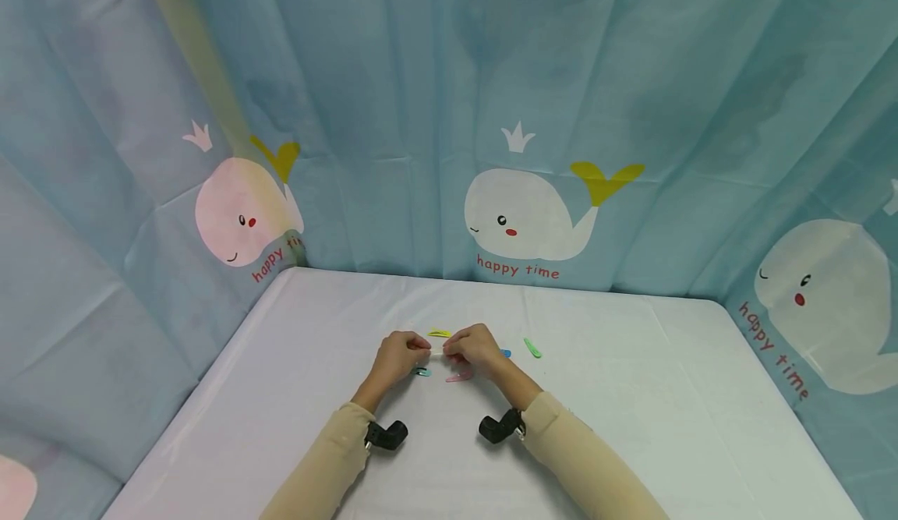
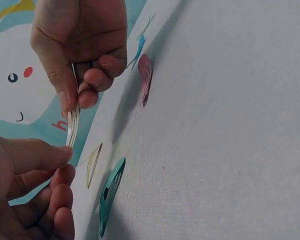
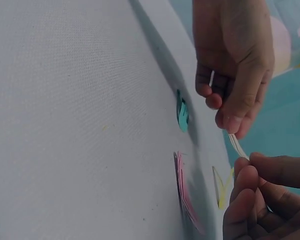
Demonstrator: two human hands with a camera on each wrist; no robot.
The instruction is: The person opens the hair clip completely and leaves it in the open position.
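Note:
A cream-white snap hair clip (image 2: 73, 125) is stretched between both hands, above the table. My left hand (image 1: 398, 355) pinches one end between thumb and fingertips. The other end is pinched by my right hand (image 1: 479, 348), whose fingers hide part of it. Just below the left fingers lies a teal hair clip (image 2: 111, 195). Under the right hand is a pink hair clip (image 3: 185, 187). A yellow hair clip (image 1: 440, 333) lies behind the hands, and a blue hair clip (image 1: 506, 353) peeks out past the right wrist.
To the right of the hands lies a green hair clip (image 1: 532, 348). All of this is on a white-covered table (image 1: 631, 426). Around its back and sides hangs a blue curtain (image 1: 393, 216) printed with whales. Each wrist wears a black camera mount.

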